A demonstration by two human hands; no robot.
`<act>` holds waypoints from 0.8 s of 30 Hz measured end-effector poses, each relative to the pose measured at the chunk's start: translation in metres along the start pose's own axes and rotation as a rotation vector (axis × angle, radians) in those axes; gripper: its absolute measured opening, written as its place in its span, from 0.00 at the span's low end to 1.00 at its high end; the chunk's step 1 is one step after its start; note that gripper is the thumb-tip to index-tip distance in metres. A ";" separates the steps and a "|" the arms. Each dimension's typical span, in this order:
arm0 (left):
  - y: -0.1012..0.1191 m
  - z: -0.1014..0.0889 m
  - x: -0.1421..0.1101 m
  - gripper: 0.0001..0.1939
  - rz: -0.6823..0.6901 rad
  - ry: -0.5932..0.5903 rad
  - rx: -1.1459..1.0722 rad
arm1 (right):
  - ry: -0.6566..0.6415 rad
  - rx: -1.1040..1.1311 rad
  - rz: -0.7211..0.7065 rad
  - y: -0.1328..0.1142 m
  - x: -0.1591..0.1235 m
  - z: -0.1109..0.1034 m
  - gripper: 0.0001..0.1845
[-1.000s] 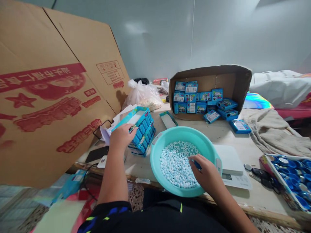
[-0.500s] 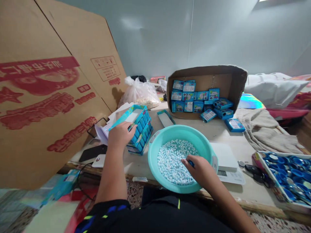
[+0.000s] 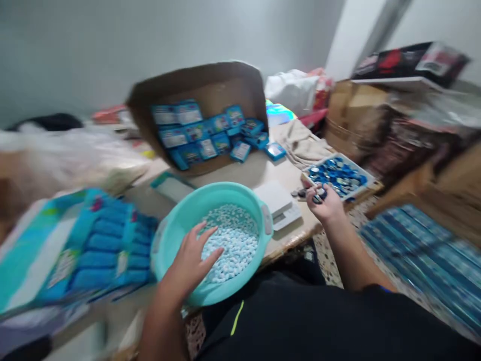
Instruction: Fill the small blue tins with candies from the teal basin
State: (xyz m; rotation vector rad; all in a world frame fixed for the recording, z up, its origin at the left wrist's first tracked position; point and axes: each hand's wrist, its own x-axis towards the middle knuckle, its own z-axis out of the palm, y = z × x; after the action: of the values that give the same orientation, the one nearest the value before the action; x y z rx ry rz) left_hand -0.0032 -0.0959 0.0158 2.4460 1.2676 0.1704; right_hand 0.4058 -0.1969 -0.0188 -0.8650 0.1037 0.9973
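Note:
A teal basin (image 3: 176,220) holding many small white and pale-blue candies (image 3: 233,240) sits at the table's near edge. My left hand (image 3: 193,258) rests over the candies with its fingers stretched out and apart. My right hand (image 3: 323,200) is off to the right at the near corner of a tray of blue round tins (image 3: 338,173), fingers curled round a small dark and blue thing that I cannot name. The picture is smeared by motion.
A white scale (image 3: 278,200) stands right of the basin. Behind it an open cardboard box (image 3: 203,85) on its side holds several blue packets. A blue display carton (image 3: 93,245) lies at the left. A beige cloth (image 3: 304,145) and stacked boxes fill the right.
The view has swung right. My left hand left the blue display carton and came into the basin. My right hand left the basin and reached to the tray of tins.

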 end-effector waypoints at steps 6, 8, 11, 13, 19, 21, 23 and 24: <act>-0.031 0.044 0.039 0.35 -0.057 -0.417 0.115 | 0.384 -0.226 -0.342 -0.058 0.046 -0.010 0.23; -0.031 0.043 0.041 0.33 -0.027 -0.409 0.117 | 0.456 -0.525 -0.528 -0.070 0.060 -0.011 0.25; -0.028 0.039 0.038 0.30 -0.058 -0.404 0.154 | 0.483 -0.741 -0.771 -0.067 0.058 -0.017 0.21; -0.028 0.039 0.038 0.27 -0.060 -0.414 0.137 | 0.434 -0.879 -0.974 -0.049 0.044 -0.026 0.21; -0.023 0.036 0.040 0.14 -0.014 -0.396 0.066 | 0.047 -1.282 -1.206 0.048 -0.016 -0.058 0.21; -0.009 0.029 0.024 0.11 -0.052 -0.367 0.030 | -0.136 -1.318 -1.157 0.078 -0.037 -0.067 0.21; 0.009 0.022 0.007 0.10 -0.105 -0.275 -0.033 | -0.177 -1.290 -1.127 0.097 -0.055 -0.074 0.20; 0.015 0.019 0.000 0.10 -0.100 -0.193 -0.088 | -0.175 -1.256 -1.120 0.101 -0.061 -0.075 0.20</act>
State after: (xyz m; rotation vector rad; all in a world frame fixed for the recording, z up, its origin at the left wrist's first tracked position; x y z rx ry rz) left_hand 0.0138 -0.1090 0.0041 2.2581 1.2664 -0.0355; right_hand 0.3160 -0.2646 -0.1020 -1.6508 -1.1579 -0.0623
